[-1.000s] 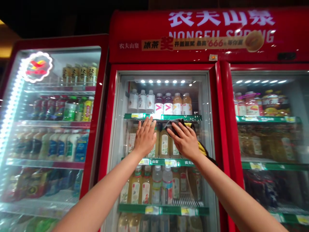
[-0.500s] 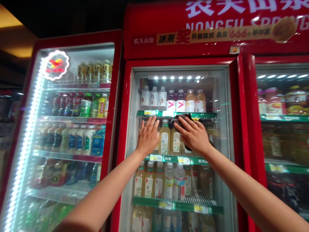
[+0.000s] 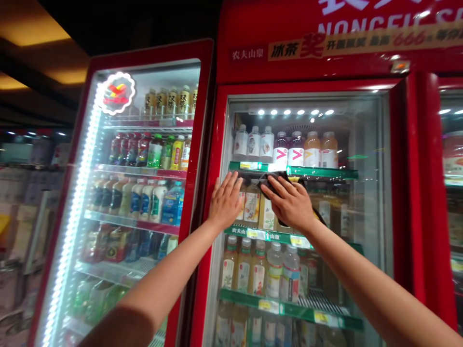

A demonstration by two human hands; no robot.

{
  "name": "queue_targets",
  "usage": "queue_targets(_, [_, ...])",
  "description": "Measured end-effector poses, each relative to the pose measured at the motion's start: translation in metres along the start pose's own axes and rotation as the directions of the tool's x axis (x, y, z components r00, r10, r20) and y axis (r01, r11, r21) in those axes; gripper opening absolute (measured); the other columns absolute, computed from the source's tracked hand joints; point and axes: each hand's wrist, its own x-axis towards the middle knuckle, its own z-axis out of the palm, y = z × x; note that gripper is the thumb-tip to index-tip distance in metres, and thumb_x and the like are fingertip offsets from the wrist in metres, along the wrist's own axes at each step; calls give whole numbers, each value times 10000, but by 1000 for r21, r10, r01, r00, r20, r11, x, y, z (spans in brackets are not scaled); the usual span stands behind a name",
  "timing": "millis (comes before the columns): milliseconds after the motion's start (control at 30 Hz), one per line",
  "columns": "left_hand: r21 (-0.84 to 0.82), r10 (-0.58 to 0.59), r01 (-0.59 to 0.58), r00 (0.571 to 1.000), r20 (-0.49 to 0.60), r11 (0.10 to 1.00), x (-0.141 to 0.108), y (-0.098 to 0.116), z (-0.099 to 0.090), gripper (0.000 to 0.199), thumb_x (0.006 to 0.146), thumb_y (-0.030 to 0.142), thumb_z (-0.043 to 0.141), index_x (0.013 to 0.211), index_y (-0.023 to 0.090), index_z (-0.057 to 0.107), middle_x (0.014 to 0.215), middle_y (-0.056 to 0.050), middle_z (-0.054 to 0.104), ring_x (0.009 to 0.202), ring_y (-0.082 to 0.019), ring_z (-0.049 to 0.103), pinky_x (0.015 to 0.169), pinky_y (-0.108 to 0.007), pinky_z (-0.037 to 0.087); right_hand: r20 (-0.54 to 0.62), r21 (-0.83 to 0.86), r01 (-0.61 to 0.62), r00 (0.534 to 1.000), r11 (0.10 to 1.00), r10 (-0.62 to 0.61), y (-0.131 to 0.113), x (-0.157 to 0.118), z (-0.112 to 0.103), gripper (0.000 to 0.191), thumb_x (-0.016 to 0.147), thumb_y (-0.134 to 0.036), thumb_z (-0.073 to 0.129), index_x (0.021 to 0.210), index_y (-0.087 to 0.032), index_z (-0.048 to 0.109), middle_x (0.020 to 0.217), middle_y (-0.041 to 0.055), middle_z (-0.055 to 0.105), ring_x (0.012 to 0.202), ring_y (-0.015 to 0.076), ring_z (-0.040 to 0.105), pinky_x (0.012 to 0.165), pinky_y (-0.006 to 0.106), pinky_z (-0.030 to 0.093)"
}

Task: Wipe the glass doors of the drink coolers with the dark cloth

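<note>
My right hand (image 3: 292, 202) presses a black cloth (image 3: 265, 191) with a bit of yellow at its edge flat against the glass door (image 3: 367, 202) of a red drinks fridge. The cloth is partly hidden under the palm and fingers. To its left, my left hand (image 3: 224, 201) lies on the same door near the left side of the frame, fingers stretched out and nothing in it. Behind the glass, between and below my hands, stand bottles of pale drink (image 3: 252, 207) on a green-edged shelf.
A second lit fridge (image 3: 204, 144) with a red frame and rows of bottles stands at the left. The red door frame (image 3: 401, 193) and another glass door lie to the right. A red header panel (image 3: 242, 36) with white lettering runs above.
The view has turned left, so the fridges sit further right in the picture. My left hand has shifted left over the door towards its frame. The right hand and cloth also moved left across the glass.
</note>
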Motion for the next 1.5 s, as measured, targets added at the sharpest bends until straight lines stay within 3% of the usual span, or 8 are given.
queue_targets(200, [47, -51, 52, 999, -14, 998, -16, -32, -10, 612, 991, 258, 444, 1584, 184, 315, 1666, -123, 339, 1571, -259, 243, 1296, -552, 184, -142, 33, -236, 961, 971, 238, -37, 53, 27, 561, 982, -268, 514, 1542, -267, 467, 1623, 92, 432, 1508, 337, 335, 1235, 580, 201])
queue_targets(367, [63, -47, 47, 999, -15, 997, -29, -46, -14, 599, 1001, 267, 436, 1576, 155, 314, 1659, -133, 352, 1570, -256, 247, 1296, -535, 194, -19, 63, 63, 998, 996, -62, -76, 54, 34, 523, 1004, -283, 513, 1526, -267, 491, 1628, 67, 429, 1513, 299, 343, 1251, 503, 232])
queue_targets(467, [49, -31, 32, 999, -16, 998, -38, -55, -19, 607, 1001, 257, 437, 1585, 172, 295, 1658, -124, 356, 1568, -248, 252, 1296, -535, 198, 11, 74, 155, 988, 985, -157, -72, 49, 32, 522, 999, -254, 524, 1518, -307, 499, 1617, 34, 450, 1509, 270, 358, 1253, 475, 246])
queue_targets(700, [27, -42, 44, 998, -53, 999, -57, -70, -25, 644, 998, 234, 439, 1606, 175, 232, 1664, -142, 338, 1572, -260, 238, 1281, -555, 236, -46, 46, -62, 997, 997, 64, -86, 98, 38, 524, 1007, -244, 515, 1528, -282, 491, 1611, 54, 455, 1494, 301, 385, 1224, 506, 292])
queue_targets(900, [-1, -51, 51, 997, -64, 999, -65, -78, -29, 678, 995, 223, 439, 1622, 199, 181, 1671, -139, 325, 1574, -257, 233, 1279, -553, 242, 17, 96, 271, 962, 958, -274, -96, 102, 42, 504, 988, -235, 553, 1482, -332, 543, 1566, 8, 520, 1466, 265, 429, 1228, 474, 296])
queue_targets(1133, [-42, -77, 74, 994, -77, 996, -55, -71, -29, 681, 994, 234, 434, 1621, 186, 171, 1676, -147, 310, 1584, -265, 198, 1285, -562, 226, -4, 69, 79, 997, 994, -79, -99, 141, 46, 428, 1031, -251, 470, 1436, -290, 601, 1558, 35, 528, 1483, 284, 398, 1210, 480, 313])
queue_targets(1333, [-53, -94, 88, 989, -112, 995, -56, -70, -28, 669, 1000, 240, 427, 1617, 198, 172, 1666, -147, 331, 1571, -276, 242, 1263, -542, 289, 19, 75, 232, 972, 970, -234, -98, 135, 44, 435, 1024, -306, 494, 1448, -295, 589, 1527, 35, 562, 1452, 274, 429, 1202, 444, 316])
queue_targets(1500, [-85, -93, 83, 989, -117, 993, -45, -72, -26, 678, 1007, 253, 421, 1625, 228, 143, 1665, -144, 332, 1571, -279, 243, 1247, -556, 311, -35, 12, -3, 999, 1000, 3, -83, 159, 42, 491, 1033, -305, 432, 1516, -272, 507, 1590, 59, 485, 1489, 313, 369, 1198, 479, 296])
